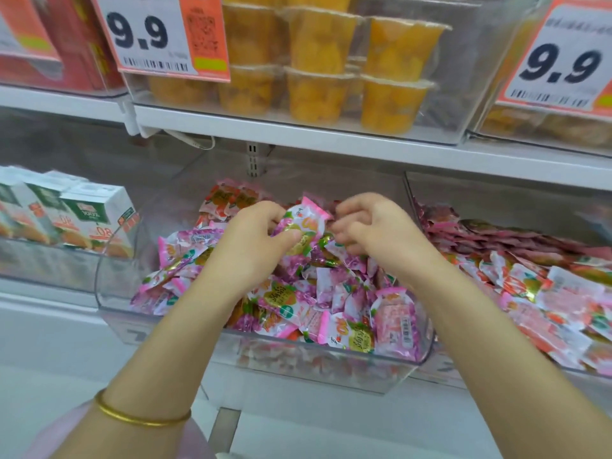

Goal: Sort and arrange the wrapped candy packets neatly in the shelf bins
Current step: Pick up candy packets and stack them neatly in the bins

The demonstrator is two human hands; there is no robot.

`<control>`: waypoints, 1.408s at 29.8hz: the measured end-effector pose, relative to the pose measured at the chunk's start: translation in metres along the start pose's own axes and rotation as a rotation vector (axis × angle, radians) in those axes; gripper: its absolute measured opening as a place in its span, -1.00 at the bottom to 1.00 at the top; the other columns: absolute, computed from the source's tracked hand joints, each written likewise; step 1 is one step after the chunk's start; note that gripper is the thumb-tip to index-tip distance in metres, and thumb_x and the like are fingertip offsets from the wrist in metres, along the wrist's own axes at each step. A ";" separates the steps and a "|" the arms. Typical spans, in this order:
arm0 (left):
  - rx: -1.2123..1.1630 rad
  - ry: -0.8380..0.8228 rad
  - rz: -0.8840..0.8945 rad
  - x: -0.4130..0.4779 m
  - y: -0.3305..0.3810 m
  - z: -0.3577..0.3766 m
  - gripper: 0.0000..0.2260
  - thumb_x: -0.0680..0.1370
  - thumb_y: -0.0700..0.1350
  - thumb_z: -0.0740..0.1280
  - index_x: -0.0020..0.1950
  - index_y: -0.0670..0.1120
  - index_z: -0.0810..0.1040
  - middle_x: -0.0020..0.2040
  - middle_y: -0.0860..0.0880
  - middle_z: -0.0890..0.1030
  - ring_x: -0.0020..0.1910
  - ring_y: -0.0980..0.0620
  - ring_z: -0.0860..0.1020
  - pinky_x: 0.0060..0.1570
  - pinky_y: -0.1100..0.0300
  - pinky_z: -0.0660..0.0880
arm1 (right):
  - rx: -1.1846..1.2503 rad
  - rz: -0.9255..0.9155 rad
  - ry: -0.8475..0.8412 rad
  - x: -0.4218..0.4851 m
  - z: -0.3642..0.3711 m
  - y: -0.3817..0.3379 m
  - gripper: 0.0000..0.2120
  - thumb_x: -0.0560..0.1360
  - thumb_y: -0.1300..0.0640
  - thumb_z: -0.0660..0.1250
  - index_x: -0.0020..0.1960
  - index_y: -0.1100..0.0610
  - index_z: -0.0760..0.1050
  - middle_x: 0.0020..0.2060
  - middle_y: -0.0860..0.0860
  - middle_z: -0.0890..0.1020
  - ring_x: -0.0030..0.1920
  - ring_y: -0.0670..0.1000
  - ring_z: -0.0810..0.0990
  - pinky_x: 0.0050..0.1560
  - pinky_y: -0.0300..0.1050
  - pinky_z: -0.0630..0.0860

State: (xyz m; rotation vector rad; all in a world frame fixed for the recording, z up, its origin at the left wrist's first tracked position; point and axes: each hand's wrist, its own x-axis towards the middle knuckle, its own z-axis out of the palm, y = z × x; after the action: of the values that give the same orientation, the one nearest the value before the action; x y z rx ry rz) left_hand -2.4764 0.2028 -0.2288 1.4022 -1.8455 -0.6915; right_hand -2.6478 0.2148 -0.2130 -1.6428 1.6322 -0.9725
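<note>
A clear plastic bin (pixel 318 366) on the lower shelf holds a heap of pink and white wrapped candy packets (pixel 334 296). My left hand (pixel 255 236) is over the middle of the heap and grips one pink-edged packet (pixel 303 223), lifted a little above the pile. My right hand (pixel 374 223) hovers just right of that packet with its fingers curled; whether it pinches a packet is unclear because the hand is blurred. More packets stand in a row at the back (pixel 228 197).
A second clear bin (pixel 530 286) to the right holds red and pink packets. Green and white cartons (pixel 96 220) stand in the bin at left. The shelf above carries orange fruit cups (pixel 318 61) and two 9.9 price tags (pixel 155 34).
</note>
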 end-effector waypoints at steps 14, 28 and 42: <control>-0.207 -0.020 -0.147 0.001 0.009 0.004 -0.79 0.56 -0.09 0.30 0.05 -0.22 0.43 -0.12 -0.25 0.48 -0.21 -0.10 0.58 -0.10 -0.09 0.60 | 0.033 -0.191 0.216 -0.031 -0.023 -0.003 -0.82 0.45 0.35 0.32 -0.21 0.10 0.57 -0.32 0.01 0.67 -0.37 -0.13 0.62 -0.32 -0.22 0.53; -0.738 -0.166 -0.259 0.002 0.037 0.028 -0.83 0.59 -0.20 0.24 0.12 -0.27 0.48 0.11 -0.37 0.55 0.04 -0.23 0.61 -0.04 -0.03 0.60 | 0.200 -0.251 0.323 -0.052 -0.027 0.004 -0.69 0.39 0.42 0.34 -0.17 0.05 0.34 -0.21 0.05 0.49 -0.21 0.16 0.52 -0.19 0.07 0.51; -0.703 -0.318 0.018 -0.017 0.071 0.049 -0.75 0.41 -0.28 0.43 0.06 -0.09 0.56 -0.05 -0.06 0.68 -0.08 0.01 0.66 -0.16 0.20 0.57 | 0.408 0.014 0.351 -0.073 -0.061 0.019 -0.71 0.36 0.17 0.49 0.00 -0.01 0.47 -0.10 -0.03 0.63 -0.19 -0.17 0.62 -0.24 -0.32 0.51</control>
State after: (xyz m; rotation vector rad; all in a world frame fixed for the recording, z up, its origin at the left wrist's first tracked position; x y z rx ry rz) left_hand -2.5539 0.2378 -0.2081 0.8409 -1.5878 -1.4472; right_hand -2.7068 0.2907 -0.2022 -1.2327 1.5236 -1.5377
